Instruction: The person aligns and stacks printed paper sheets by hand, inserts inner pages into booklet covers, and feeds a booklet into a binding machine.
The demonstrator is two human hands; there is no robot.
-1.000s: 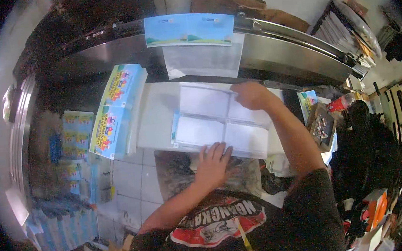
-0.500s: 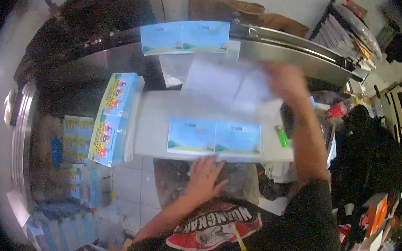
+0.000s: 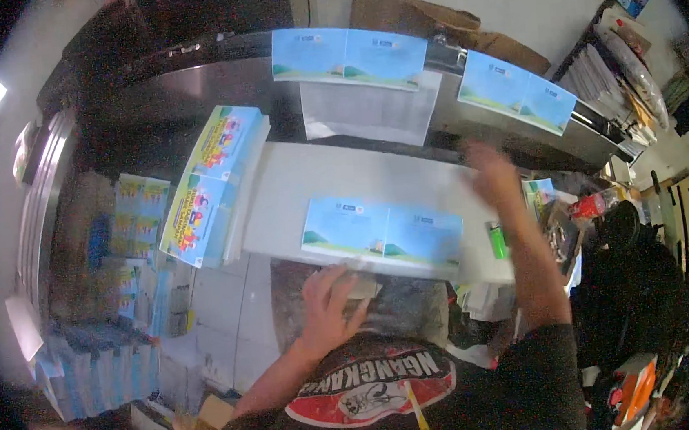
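Note:
My left hand (image 3: 330,308) is at the front edge of the white table (image 3: 269,193), fingers spread and empty. Just beyond it lies a light blue printed sheet (image 3: 382,230) with two landscape panels, apparently on a thin stack. Over the table's right side, my right hand (image 3: 493,176) is smeared by motion, and no sheet shows in it. A similar blue sheet (image 3: 516,92) hangs over the metal rail beyond that hand. Another blue sheet (image 3: 349,57) rests on the rail further left, above a white sheet (image 3: 372,108).
A tall stack of colourful printed covers (image 3: 212,185) stands on the table's left. Near the right edge lies a green lighter (image 3: 497,240). Bundled blue-edged stacks (image 3: 104,375) sit lower left. A red-labelled bottle (image 3: 593,205) and clutter are at the right.
My right hand has let go of the sheet it was swinging, white side showing, and come back nearer. A blue sheet now hangs on the right part of the rail. The view has shifted slightly.

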